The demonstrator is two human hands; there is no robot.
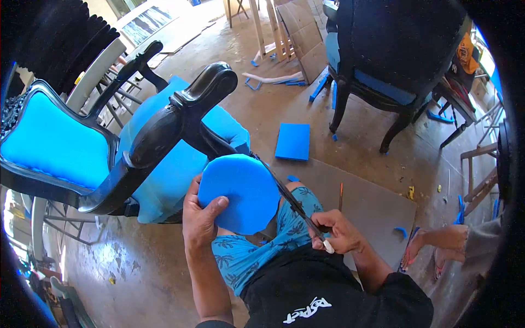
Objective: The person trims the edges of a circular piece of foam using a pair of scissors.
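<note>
My left hand (201, 216) grips a rounded slab of blue foam (240, 191), thumb on its top face and fingers underneath. The foam's outline is roughly circular, with short straight facets at the lower right. In my right hand (336, 232) is a pair of long dark scissors (297, 206), a pale handle end showing below the fist. Their blades run up along the foam's right edge; whether they stand apart is hard to make out. Directly beyond the foam is a black carved armchair (147, 136) with blue padding.
A blue foam block (292, 141) and an orange pencil-like stick (341, 195) lie on a flat brown sheet (377, 210). Another black chair (399, 54) stands at the upper right. Foam scraps litter the floor. Another person's sandalled foot (414, 249) is at the right.
</note>
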